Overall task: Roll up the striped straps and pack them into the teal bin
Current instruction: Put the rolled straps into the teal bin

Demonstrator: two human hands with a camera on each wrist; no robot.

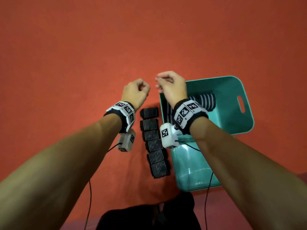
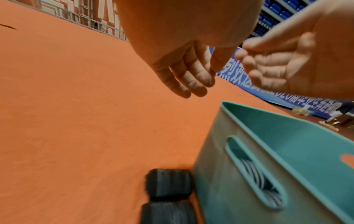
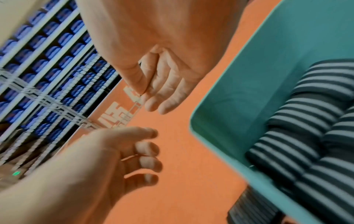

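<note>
Both hands hang in the air above the orange floor (image 1: 66, 63), fingers loosely curled, holding nothing: the left hand (image 1: 135, 92) beside the right hand (image 1: 172, 85). Rolled straps (image 1: 153, 143) lie in a row just beside the teal bin (image 1: 232, 83); striped straps (image 1: 206, 101) lie inside it.

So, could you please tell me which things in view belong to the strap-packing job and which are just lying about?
Part of the job:
- teal bin
- striped straps in the bin
- row of rolled straps on the floor beside the bin
- left hand and right hand, both holding nothing

Just lying about:
- dark cloth at the near edge
- orange floor
</note>
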